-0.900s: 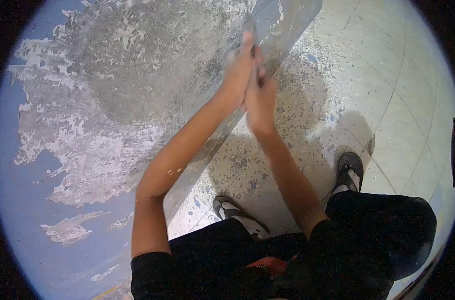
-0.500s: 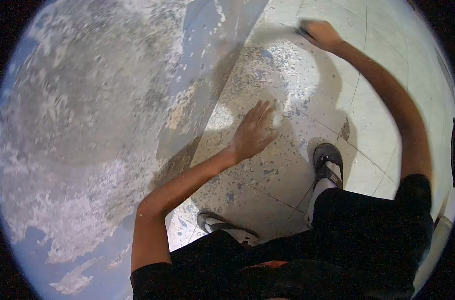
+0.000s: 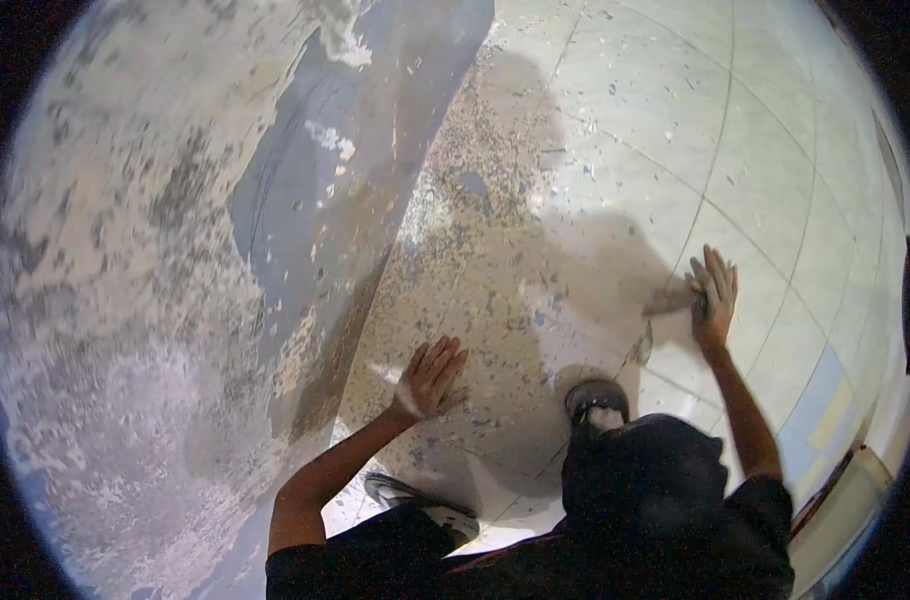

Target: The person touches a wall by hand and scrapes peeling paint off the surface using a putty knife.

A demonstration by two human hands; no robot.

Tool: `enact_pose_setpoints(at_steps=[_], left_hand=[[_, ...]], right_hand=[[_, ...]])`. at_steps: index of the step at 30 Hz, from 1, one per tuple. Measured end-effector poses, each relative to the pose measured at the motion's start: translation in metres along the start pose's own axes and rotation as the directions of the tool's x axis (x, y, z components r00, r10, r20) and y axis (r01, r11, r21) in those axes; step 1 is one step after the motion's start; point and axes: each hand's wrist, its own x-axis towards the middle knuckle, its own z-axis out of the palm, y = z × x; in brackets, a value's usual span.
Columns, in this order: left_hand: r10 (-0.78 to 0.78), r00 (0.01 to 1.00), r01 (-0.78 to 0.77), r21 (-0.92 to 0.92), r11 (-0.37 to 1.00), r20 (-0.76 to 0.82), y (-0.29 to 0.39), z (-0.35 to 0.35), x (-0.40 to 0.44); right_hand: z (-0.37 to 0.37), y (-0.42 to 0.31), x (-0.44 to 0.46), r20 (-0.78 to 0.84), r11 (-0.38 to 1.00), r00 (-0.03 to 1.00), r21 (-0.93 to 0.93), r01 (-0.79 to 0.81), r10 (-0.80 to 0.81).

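My left hand (image 3: 430, 380) is open above the chip-covered floor beside the wall's foot, its fingers stretched out and nothing in them. To the right, my right hand (image 3: 715, 300) is above the pale tiles with its fingers extended. A small dark object (image 3: 698, 308) shows between its thumb and palm; its kind cannot be made out. On the left rises the wall (image 3: 145, 250), with peeled blue-grey paint and rough bare patches. Paint flakes (image 3: 475, 290) lie thickly along its base.
My shoes (image 3: 597, 402) stand on the tiled floor (image 3: 655, 120) below my hands. A larger blue-grey flake (image 3: 472, 183) lies among the debris. At the right edge is a pale object (image 3: 845, 495) with a dark border.
My right hand has come back from the far floor toward my body, its fingers now extended. My left hand has drawn nearer and leftward. The view has shifted, and my right leg is bent more.
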Motion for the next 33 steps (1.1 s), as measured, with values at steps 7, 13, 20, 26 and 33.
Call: enact_pose_setpoints(at_steps=[7, 13, 20, 26, 33], left_hand=[[-0.098, 0.995, 0.099, -0.022, 0.995, 0.033, 0.006, -0.011, 0.009], [-0.674, 0.693, 0.450, -0.577, 0.682, -0.256, 0.047, -0.025, 0.055], [-0.908, 0.416, 0.874, -0.297, 0.385, 0.045, 0.069, -0.170, 0.088], [-0.190, 0.695, 0.682, 0.552, 0.480, -0.694, 0.123, -0.313, 0.014], [0.211, 0.581, 0.814, 0.569, -0.120, -0.786, 0.132, -0.524, 0.020]], right_hand=[[0.013, 0.024, -0.006, -0.079, 0.978, 0.989, 0.181, -0.109, 0.125], [0.014, 0.026, -0.003, -0.082, 0.965, 0.981, 0.214, -0.154, 0.175], [0.000, 0.021, 0.005, -0.084, 0.963, 0.982, 0.229, -0.145, 0.167], [-0.002, 0.020, 0.006, -0.081, 0.969, 0.986, 0.211, -0.126, 0.146], [0.000, 0.024, 0.002, -0.128, 0.971, 0.989, 0.233, -0.045, 0.076]])
